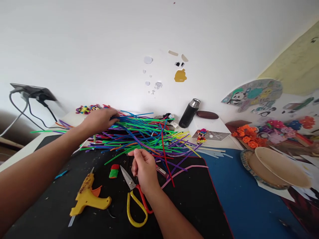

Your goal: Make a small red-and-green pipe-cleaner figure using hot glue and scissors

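Note:
A wide pile of colourful pipe cleaners lies along the back of a black mat. My left hand reaches to the pile's left part, its fingers closed on blue pipe cleaners. My right hand is in front of the pile, fingers curled together; whatever they may hold is too small to make out. Beside it lie open scissors with one yellow and one red handle. A red and green fuzzy piece rests left of the scissors' tips. Further left is a yellow glue gun.
A black bottle leans near the wall by a white box with a small colourful figure. Orange flowers and bowls stand at the right. Cables hang at the left.

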`<state>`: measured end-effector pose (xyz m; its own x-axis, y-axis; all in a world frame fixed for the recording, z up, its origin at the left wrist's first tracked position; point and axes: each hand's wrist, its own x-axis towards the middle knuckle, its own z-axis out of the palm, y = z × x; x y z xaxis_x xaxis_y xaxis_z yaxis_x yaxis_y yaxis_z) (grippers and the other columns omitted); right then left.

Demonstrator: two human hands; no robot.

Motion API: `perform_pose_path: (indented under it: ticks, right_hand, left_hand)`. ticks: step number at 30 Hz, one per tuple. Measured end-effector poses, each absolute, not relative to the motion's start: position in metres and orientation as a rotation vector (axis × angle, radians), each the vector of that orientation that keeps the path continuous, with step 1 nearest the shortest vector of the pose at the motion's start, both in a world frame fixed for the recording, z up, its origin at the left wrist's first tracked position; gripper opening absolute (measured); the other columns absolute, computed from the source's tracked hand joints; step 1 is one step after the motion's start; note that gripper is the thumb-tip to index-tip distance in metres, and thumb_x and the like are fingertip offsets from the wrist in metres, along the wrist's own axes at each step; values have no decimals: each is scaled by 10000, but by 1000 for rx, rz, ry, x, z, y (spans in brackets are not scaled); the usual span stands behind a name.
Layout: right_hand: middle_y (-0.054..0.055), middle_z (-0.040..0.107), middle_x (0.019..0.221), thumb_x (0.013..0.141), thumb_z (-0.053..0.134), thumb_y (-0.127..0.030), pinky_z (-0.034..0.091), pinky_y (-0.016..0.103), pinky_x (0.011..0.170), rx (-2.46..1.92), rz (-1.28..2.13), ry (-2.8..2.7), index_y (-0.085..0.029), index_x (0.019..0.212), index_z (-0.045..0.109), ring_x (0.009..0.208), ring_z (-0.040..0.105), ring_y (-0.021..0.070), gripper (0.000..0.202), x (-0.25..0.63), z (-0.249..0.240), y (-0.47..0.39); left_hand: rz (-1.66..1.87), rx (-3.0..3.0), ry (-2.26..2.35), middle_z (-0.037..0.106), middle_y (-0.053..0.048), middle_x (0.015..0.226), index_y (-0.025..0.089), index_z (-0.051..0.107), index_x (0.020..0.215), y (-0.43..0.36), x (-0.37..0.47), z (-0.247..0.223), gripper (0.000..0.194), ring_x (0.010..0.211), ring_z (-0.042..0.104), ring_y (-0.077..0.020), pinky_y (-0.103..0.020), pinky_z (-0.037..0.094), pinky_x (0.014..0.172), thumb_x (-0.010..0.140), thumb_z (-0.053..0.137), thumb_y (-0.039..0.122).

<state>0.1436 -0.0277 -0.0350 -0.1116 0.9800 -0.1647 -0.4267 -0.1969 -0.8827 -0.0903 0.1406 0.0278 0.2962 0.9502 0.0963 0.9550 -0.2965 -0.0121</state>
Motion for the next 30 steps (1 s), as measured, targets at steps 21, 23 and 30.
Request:
perform_pose_path:
  ticks: [21,23,30]
  right_hand:
    - [-89,467,473,893,770,-696,278,233,417,-911,1473,-857,-198,820,733,377,371,85,504,148,-25,-26]
    - [-90,460,477,894,782,-686,296,241,425,-916,1433,-830,-199,839,741,388,383,92,492,155,-22,-23]
    - [-91,442,492,881,814,-676,282,251,427,-929,1325,-706,-190,846,753,406,388,98,491,167,-22,-14]
  left_hand:
    - [-391,-2862,-1625,787,-150,1399,202,724,1389,65,-80,15,485,1282,723,-344,-479,542,1140,1069,456,449]
    - [-430,-2876,-1631,808,-134,1359,219,743,1358,56,-79,16,467,1239,747,-340,-464,559,1113,1073,466,465]
    - [-447,-3081,-1292,775,-108,1430,280,743,1404,42,-48,-2,390,1334,702,-318,-458,547,1158,1093,520,357]
